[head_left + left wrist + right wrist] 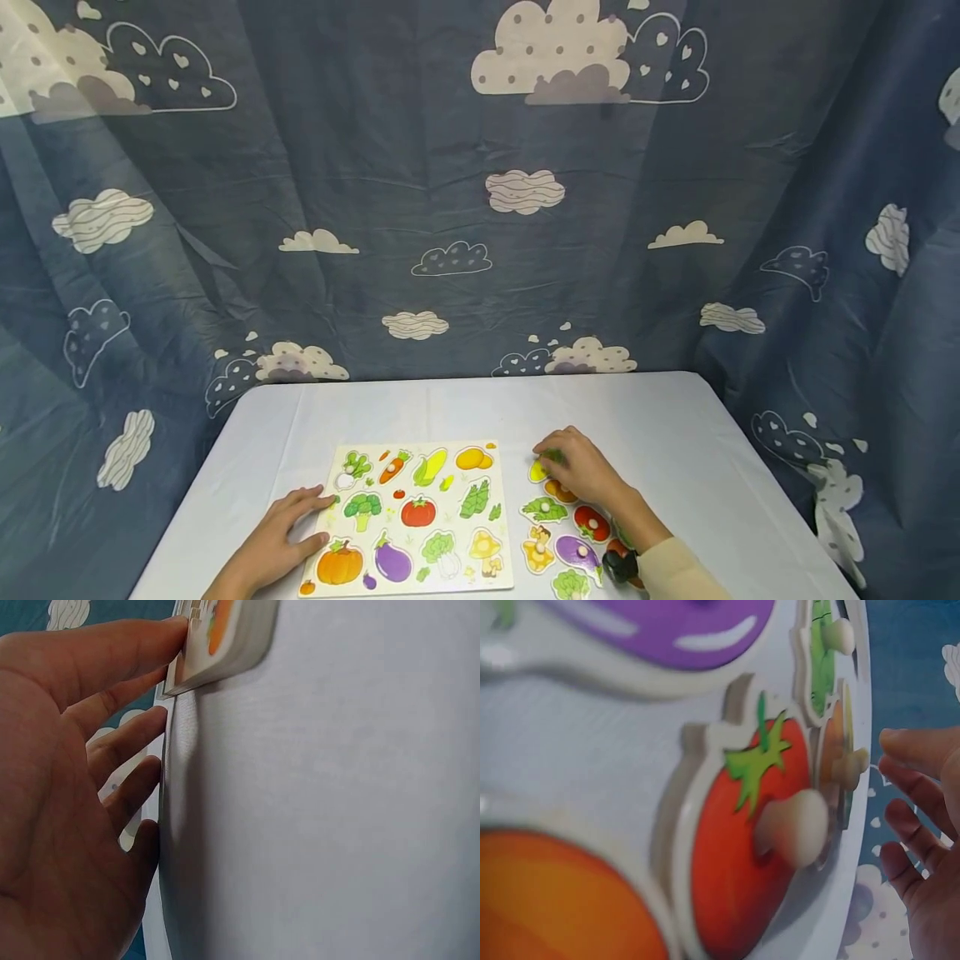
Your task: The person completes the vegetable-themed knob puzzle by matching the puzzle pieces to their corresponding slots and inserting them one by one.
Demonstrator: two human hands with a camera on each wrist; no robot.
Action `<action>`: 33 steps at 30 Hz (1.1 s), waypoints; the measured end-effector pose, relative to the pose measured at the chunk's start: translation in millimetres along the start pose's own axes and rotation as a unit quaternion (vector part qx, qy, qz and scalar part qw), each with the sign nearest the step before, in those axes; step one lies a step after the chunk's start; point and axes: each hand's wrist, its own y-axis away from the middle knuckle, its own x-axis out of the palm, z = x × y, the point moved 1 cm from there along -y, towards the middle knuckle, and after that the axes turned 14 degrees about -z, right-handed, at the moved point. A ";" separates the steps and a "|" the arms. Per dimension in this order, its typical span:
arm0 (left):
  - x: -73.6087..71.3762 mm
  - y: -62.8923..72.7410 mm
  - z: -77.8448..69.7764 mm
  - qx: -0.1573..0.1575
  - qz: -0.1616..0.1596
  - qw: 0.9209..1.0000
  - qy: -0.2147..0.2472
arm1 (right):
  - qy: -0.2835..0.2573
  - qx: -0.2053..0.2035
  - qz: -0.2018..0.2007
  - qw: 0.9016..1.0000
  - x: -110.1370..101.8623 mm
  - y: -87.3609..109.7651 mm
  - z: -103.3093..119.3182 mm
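My left hand [277, 533] lies at the left edge of a white vegetable puzzle board [442, 588], fingers extended. In the left wrist view its thumb [142, 641] touches the board's corner. My right hand [581, 468] reaches over the far end of the loose knobbed pieces, above a yellow-and-green piece [537, 472] that it partly hides. In the right wrist view the thumb and fingers are spread just beyond a piece's wooden knob [851, 766], with a small gap. Nearer that camera lies a tomato piece [742, 855] with a round knob.
More loose pieces lie right of the board: a green pod piece [544, 509], an eggplant [576, 550], a mushroom piece [537, 552] and a leafy green one [572, 584]. The white table [375, 408] ends at a dark blue cloud-print curtain [420, 208].
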 end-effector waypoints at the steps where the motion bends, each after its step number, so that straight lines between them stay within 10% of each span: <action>1: -0.3 0.5 0.2 0.000 0.000 1.000 -0.001 | 0.001 -0.001 0.002 1.000 0.7 0.5 -1.1; 33: 1.4 1.0 2.1 -0.011 -0.002 1.000 0.009 | 0.039 -0.012 0.006 0.999 -0.7 4.2 -1.6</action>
